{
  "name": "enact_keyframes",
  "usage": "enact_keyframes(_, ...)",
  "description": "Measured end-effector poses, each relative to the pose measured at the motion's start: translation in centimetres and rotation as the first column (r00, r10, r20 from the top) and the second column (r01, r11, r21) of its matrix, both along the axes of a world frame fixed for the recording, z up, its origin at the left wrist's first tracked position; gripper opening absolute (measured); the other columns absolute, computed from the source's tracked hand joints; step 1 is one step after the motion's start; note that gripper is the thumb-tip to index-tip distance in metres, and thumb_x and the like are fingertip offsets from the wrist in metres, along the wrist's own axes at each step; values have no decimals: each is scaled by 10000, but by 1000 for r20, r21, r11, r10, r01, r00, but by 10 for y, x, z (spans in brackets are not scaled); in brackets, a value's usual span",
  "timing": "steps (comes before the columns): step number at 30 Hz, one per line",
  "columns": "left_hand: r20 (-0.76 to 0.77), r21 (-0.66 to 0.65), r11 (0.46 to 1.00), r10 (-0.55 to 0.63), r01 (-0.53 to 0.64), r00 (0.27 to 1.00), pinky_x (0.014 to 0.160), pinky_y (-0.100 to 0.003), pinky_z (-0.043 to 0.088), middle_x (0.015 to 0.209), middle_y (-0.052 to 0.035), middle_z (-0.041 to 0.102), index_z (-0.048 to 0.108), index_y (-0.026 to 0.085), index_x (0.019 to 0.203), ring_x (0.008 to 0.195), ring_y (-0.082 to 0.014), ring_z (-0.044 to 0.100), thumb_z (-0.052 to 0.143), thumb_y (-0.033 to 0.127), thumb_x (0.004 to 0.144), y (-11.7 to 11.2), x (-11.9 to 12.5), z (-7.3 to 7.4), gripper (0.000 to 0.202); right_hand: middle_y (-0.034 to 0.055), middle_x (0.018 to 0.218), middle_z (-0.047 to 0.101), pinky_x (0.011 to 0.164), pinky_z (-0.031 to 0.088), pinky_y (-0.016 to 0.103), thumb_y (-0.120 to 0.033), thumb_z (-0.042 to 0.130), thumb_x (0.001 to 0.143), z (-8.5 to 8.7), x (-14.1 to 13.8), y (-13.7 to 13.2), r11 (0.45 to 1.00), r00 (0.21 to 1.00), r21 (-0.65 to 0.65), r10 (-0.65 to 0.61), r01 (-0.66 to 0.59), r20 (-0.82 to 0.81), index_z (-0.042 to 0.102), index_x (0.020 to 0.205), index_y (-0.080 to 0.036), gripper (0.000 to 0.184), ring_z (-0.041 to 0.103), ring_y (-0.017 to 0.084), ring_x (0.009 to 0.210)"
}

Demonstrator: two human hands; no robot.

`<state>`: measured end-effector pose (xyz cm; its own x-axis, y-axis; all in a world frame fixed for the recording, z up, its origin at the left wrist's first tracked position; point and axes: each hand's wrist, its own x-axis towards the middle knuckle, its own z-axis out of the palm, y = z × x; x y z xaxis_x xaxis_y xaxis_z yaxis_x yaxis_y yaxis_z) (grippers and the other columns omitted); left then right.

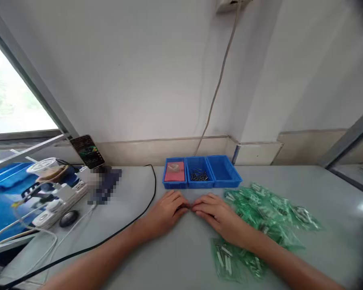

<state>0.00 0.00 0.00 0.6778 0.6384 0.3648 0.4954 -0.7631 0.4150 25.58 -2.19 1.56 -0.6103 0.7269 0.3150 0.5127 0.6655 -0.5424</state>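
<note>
My left hand (pixel 168 212) and my right hand (pixel 219 216) meet fingertip to fingertip low over the grey table. Both have their fingers drawn together in a pinch; whatever lies between them is hidden or too small to name. Just beyond the hands stand three joined blue bins. A pink card with a small clear piece on it (pixel 174 171) lies in the left bin (pixel 175 185). Dark, thin screw-like pieces (pixel 199 175) fill part of the middle bin (pixel 201 185). Green plastic bags (pixel 269 211) of metallic and whitish parts are heaped beside and partly behind my right forearm.
A black cable (pixel 133 221) crosses the table on the left, passing near my left forearm. Further left are a power strip (pixel 63 201) with plugs, a black mouse (pixel 69 218) and a propped phone (pixel 88 152). The wall (pixel 157 100) rises behind the blue right bin (pixel 224 170).
</note>
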Motion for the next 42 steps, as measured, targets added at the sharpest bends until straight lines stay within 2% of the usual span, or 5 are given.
enact_keyframes(10,-22,21,997,69,-68,997,895,-353,458,1027,-37,657,633,203,1050,956,-210,566,569,227,1101,-1,0,5,85,56,1137,741,967,509,407,-161,566,1074,-6,4,1,990,991,47,-129,130,-30,709,1132,-242,174,657,257,1073)
enact_keyframes(15,-27,12,999,53,-53,998,915,-358,464,1037,-44,660,643,201,1064,969,-211,570,548,237,1111,-1,0,8,112,37,1040,732,901,497,402,-150,578,1064,-5,4,1,986,987,79,-150,145,53,696,1024,-246,157,656,254,993)
enact_keyframes(25,-31,5,999,47,-47,998,924,-350,453,1073,-37,655,638,211,1110,979,-208,552,559,222,1106,-1,-2,7,80,36,1094,710,884,459,409,-155,645,1035,-2,0,-2,965,960,110,-252,239,123,694,1085,-255,121,637,268,1029)
enact_keyframes(33,-29,5,999,38,-38,999,912,-346,454,1059,-37,653,644,217,1108,977,-206,564,547,217,1109,0,-1,6,97,50,1028,687,863,450,409,-119,517,1078,0,-5,-5,969,952,86,-245,232,184,640,978,-223,190,635,260,968)
enact_keyframes(42,-39,-7,999,44,-45,998,908,-361,460,1075,-47,652,637,216,1109,990,-214,562,537,257,1117,0,-2,6,108,59,1024,707,882,503,418,-233,445,1094,-2,-1,1,926,915,-64,-377,371,-144,614,1050,-251,176,641,263,969)
